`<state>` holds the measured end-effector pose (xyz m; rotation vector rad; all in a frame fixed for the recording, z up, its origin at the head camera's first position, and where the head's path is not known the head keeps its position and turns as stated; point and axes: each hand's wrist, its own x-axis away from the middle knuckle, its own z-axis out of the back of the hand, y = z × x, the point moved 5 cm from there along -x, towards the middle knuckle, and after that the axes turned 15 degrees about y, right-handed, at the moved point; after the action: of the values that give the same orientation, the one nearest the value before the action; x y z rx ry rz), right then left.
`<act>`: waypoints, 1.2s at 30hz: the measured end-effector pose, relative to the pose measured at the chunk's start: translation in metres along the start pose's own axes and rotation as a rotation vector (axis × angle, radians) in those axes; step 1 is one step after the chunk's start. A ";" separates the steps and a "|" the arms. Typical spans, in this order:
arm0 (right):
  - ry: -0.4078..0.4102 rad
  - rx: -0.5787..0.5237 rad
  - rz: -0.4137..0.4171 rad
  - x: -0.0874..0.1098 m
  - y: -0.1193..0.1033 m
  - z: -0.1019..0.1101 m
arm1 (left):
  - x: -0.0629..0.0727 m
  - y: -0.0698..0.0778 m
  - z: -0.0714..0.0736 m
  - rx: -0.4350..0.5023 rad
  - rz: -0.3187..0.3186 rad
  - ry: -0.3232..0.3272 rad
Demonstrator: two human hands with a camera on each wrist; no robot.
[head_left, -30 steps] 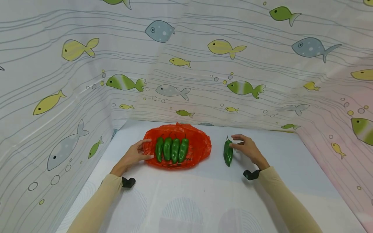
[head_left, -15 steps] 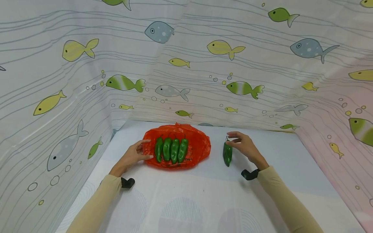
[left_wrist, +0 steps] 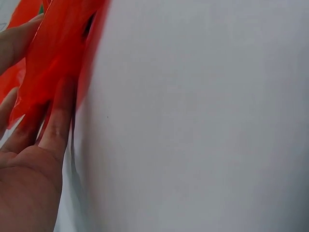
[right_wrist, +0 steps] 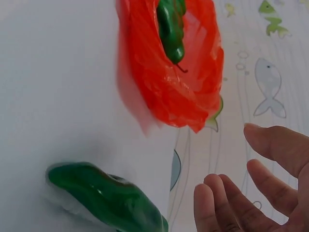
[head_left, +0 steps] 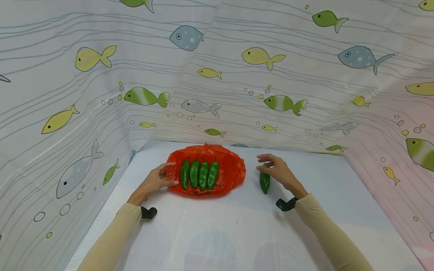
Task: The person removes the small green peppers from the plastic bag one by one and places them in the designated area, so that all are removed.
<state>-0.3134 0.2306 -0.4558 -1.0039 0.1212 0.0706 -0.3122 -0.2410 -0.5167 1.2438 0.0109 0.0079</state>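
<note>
In the head view, a red plastic bag lies spread on the table with several green peppers side by side on it. My left hand holds the bag's left edge; the left wrist view has some fingers behind the red film. A lone green pepper lies to the right of the bag. Over its stem end hovers my right hand, which hides that end from the head camera. In the right wrist view its fingers are spread and hold nothing, beside the pepper.
A white tabletop with pale printed shapes stretches in front of the bag. Sheets with fish drawings form a back wall and two side walls around the table. Black camera mounts sit at both wrists.
My right hand has moved left across the top of the lone pepper, covering more of it. The left hand, the bag and the peppers have stayed put.
</note>
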 end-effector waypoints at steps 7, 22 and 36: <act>-0.012 0.001 0.013 0.002 -0.008 -0.010 | 0.000 -0.003 0.001 -0.016 0.003 -0.001; -0.046 -0.028 0.024 -0.002 -0.025 -0.035 | -0.002 -0.004 -0.001 0.010 0.001 -0.008; -0.091 -0.058 0.065 -0.006 -0.040 -0.064 | -0.002 -0.003 -0.002 -0.022 0.008 -0.005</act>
<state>-0.3190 0.1556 -0.4556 -1.0532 0.0690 0.1798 -0.3139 -0.2401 -0.5199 1.2220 0.0020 0.0119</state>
